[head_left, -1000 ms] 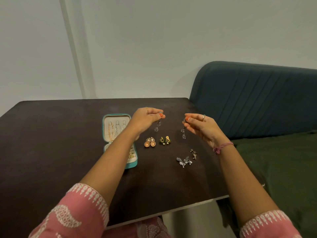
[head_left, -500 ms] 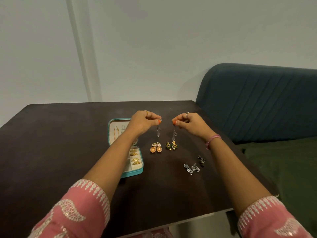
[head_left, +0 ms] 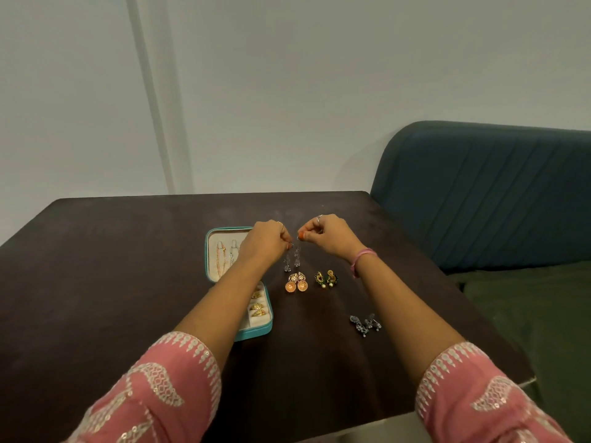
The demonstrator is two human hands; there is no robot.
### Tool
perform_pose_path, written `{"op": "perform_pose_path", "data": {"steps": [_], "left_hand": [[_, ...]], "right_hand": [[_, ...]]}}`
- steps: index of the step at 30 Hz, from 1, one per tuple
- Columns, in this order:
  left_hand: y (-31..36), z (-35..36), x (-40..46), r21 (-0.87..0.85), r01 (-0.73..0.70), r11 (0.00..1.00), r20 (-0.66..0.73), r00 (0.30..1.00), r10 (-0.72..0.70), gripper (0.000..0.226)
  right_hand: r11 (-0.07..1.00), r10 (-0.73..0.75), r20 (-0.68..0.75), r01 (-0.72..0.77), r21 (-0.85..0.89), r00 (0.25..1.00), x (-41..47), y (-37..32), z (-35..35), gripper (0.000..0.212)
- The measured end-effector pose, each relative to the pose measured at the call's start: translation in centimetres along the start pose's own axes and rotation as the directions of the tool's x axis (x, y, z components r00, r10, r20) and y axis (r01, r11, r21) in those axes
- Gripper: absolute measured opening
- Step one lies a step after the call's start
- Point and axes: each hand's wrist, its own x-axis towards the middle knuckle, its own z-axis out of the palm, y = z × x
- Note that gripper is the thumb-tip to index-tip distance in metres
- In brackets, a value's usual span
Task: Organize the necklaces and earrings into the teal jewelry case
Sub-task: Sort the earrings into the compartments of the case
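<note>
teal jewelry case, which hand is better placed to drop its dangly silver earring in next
Left. The left hand hangs over the open teal jewelry case, pinching a dangling silver earring; the right hand sits farther off.

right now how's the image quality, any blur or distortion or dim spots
Head view: wide-angle bend curves the table edge and the wall trim; light is dim and even, without harsh glare; the silver drop earrings hanging from the left hand and right hand look soft and faint against the dark top; the teal jewelry case reads clearly.
</note>
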Motion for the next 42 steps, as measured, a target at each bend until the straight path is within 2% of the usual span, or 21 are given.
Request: {"op": "perform_pose_path", "data": {"steps": [3,11,17,23,27,32,38,42], "left_hand": [[-0.2,0.4,0.2,0.042,0.026,0.999,0.051,0.998,-0.028,0.016],[-0.1,1.2,0.5,0.113,0.126,0.986,0.109,0.984,-0.138,0.014],[0.1,2.0,0.9,0.121,0.167,0.978,0.064,0.982,-0.176,0.016],[0.0,1.6,1.3,0.072,0.16,0.984,0.018,0.987,-0.162,0.012],[-0.3,1.1,1.3,0.057,0.109,0.992,-0.009,0.994,-0.108,0.019],[0.6,0.3,0.2,-0.084,0.039,0.996,-0.008,0.999,-0.04,0.024],[4.3,1.6,-3.7,-0.334,-0.049,0.941,0.039,0.997,0.066,0.014],[6.0,5.1,-6.4,-0.428,-0.097,0.899,0.03,0.992,0.121,0.012]], "right_hand": [[1.0,0.017,0.051,-0.016,-0.018,0.999,0.3,0.0,0.9,0.013],[0.993,0.116,0.126,-0.111,-0.045,0.985,0.8,1.0,2.6,0.012],[0.984,0.175,0.161,-0.168,-0.056,0.971,1.5,1.4,3.6,0.01],[0.987,0.153,0.192,-0.139,-0.083,0.969,1.4,1.5,3.5,0.014],[0.992,0.113,0.139,-0.104,-0.071,0.984,0.7,1.7,2.3,0.017],[0.998,0.061,0.036,-0.062,0.017,0.997,-1.5,2.6,-0.4,0.017],[0.971,0.09,-0.145,-0.055,0.231,0.985,-6.2,5.7,-2.8,0.018],[0.949,0.157,-0.198,-0.093,0.3,0.968,-10.5,7.8,-3.5,0.018]]}}
